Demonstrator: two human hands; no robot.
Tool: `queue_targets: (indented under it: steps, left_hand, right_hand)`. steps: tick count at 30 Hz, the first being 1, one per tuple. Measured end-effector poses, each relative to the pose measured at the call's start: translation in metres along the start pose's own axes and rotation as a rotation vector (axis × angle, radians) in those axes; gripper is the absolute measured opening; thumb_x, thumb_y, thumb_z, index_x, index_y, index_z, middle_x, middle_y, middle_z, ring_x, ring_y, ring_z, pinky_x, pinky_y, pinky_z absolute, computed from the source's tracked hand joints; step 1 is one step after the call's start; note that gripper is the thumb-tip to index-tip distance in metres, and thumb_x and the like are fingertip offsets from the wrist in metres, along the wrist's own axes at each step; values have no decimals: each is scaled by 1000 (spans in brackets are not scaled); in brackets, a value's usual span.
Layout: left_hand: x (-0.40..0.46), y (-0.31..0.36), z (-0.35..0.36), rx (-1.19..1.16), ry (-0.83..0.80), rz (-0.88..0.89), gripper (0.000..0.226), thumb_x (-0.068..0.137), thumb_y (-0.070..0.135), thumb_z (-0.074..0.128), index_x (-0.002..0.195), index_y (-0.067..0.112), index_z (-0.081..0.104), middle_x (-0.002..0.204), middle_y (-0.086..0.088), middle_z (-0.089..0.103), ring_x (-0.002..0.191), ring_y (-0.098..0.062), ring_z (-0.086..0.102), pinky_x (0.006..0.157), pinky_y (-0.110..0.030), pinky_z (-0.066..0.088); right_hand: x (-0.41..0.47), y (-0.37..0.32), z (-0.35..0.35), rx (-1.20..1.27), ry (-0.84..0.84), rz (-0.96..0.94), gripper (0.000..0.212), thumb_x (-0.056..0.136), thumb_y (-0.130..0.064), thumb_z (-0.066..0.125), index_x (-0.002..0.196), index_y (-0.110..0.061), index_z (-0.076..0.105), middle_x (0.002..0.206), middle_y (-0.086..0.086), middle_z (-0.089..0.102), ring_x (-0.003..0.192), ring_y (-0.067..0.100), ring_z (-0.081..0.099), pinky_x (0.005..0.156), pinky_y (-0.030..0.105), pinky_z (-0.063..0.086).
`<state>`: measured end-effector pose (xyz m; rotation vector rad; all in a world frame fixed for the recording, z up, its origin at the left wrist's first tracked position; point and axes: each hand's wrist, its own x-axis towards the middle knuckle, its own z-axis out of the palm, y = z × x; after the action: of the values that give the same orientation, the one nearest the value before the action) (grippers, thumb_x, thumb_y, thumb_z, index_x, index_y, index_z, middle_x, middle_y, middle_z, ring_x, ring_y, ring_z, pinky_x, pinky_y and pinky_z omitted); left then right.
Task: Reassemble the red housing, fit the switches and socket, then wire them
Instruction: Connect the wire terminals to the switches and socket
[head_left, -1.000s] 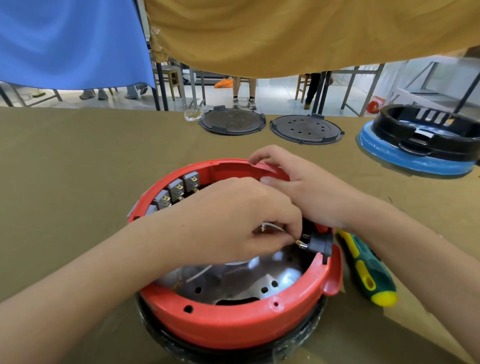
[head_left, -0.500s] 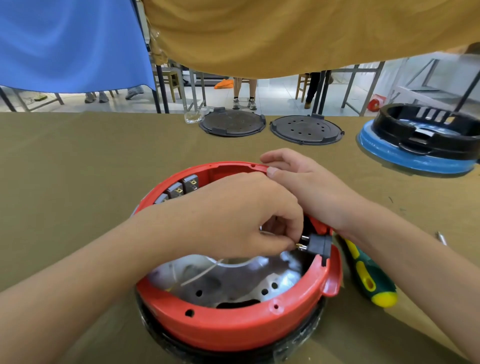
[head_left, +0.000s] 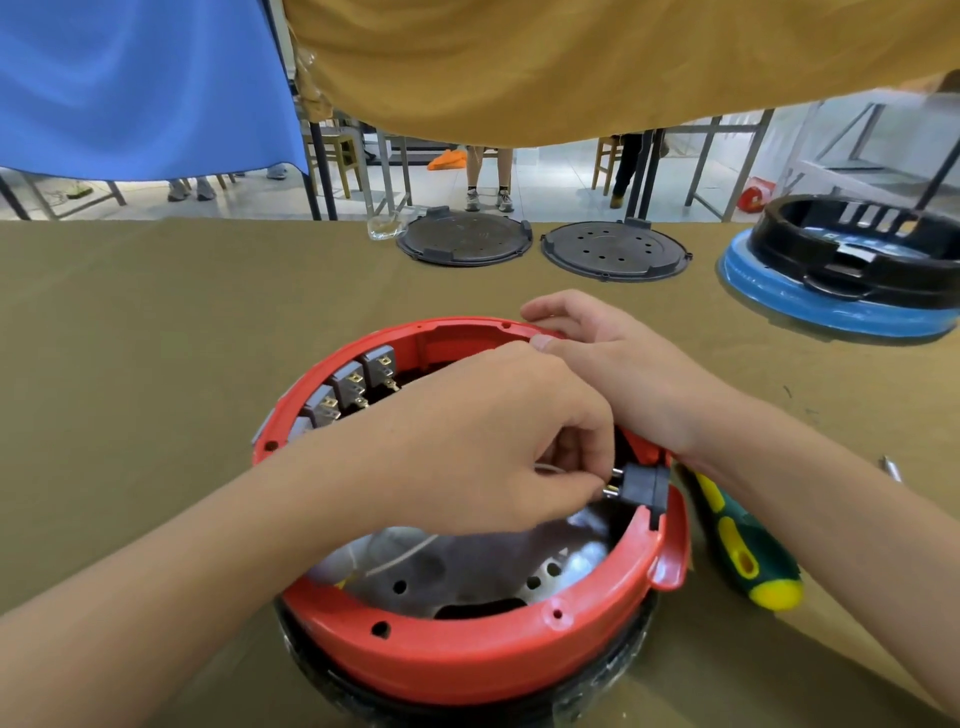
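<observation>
Head view: the red housing (head_left: 467, 660) sits upside down on the desk (head_left: 130, 338), near the middle, its open ring facing up with a perforated metal plate (head_left: 467, 571) inside. The black socket (head_left: 644, 486) is set in the ring's right wall, its brass pins pointing inward to the left. The left hand (head_left: 483, 441) reaches across the ring from the near left; its grip is closed, thumb and forefinger pinched on something small right at the socket's pins, though what they hold is hidden by the fingers. A thin white wire (head_left: 400, 558) trails out below that hand over the plate. The right hand (head_left: 608, 358) lies on the far right rim, fingers relaxed and extended, its grip open, resting on the red edge just far of the socket. Three grey switches (head_left: 353, 387) line the ring's far left wall, well apart from both hands.

Compared with half a second ago, the left hand has drawn slightly toward the near side, so all three switches show instead of two; its pinch remains at the pins. The right hand keeps its place on the rim.

The left forearm crosses from the near left corner, wrist bent down into the ring; the right forearm comes in from the near right. A green-and-yellow screwdriver (head_left: 743, 551) lies on the desk just right of the housing. Two dark round covers (head_left: 615, 252) and a blue-and-black unit (head_left: 841, 270) rest at the far edge.
</observation>
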<state>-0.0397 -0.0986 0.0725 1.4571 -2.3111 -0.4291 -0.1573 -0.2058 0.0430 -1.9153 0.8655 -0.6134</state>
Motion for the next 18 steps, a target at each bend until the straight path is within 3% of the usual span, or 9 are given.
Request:
queue_targets:
  steps: [5,9,14,18]
  left_hand:
    - [0,1,-9,-66,-30,-116,6,81,23,78,75,21,78,64,14,72,61,4,66,60,-10,47]
    - [0,3,-13,-95,-66,-129,9,80,13,76,74,18,78,52,22,62,53,11,60,54,-2,39]
    - [-1,5,-3,-110,-28,-100,15,78,6,72,69,17,74,55,13,65,53,4,61,54,-6,40]
    - [-2,3,-1,-119,1,-75,13,77,5,70,69,15,74,57,12,66,53,1,61,55,-8,42]
  right_hand:
    - [0,1,0,32,2,10,33,99,-14,55,132,-17,52,129,-4,63,116,9,60,107,35,43]
    - [-1,2,-1,45,-8,16,35,97,-18,59,131,-20,52,126,-7,65,110,8,64,103,34,47]
    - [0,4,-1,27,-1,6,38,94,-22,62,131,-23,52,123,-11,65,111,7,63,106,40,44]
    - [-1,3,0,1,-1,-4,40,92,-25,64,130,-25,52,121,-14,65,109,4,63,104,36,46]
